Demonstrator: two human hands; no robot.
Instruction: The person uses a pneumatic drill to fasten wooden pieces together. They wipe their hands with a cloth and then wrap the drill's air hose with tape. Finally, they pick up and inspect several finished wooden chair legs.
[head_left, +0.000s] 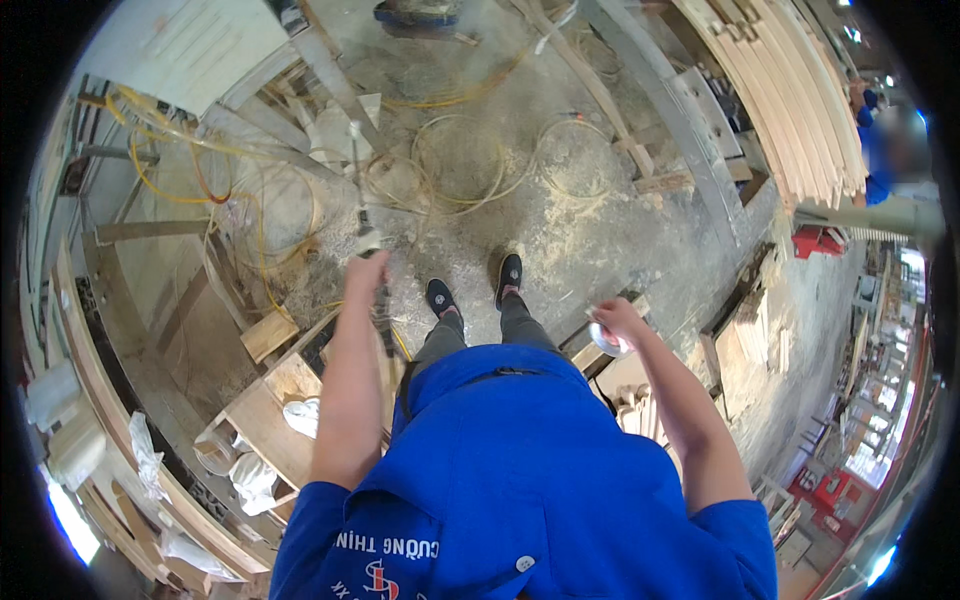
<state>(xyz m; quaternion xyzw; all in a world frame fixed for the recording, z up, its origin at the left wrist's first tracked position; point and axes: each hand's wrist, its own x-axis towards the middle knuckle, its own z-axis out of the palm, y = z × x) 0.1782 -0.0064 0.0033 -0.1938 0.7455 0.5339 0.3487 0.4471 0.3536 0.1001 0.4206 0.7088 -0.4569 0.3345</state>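
Note:
My left hand [368, 272] is closed around a long, slim tool [363, 215] with a dark body and a thin rod at its far end. That rod points away from me over the floor; the exact kind of tool does not show. Out to the right, my right hand [622, 320] has its fingers curled round a small, white, rounded thing [606, 342]. Part of it is hidden by the fingers, so I cannot make out its kind. Both arms are held apart, on either side of my blue shirt.
Yellow air hoses [455, 205] lie in loops on the dusty concrete floor [570, 260]. Long wooden boards [790, 110] are stacked at the far right. To the near left stands a wooden box [270, 400] with white bundles. A pale panel [185, 50] rests at the far left.

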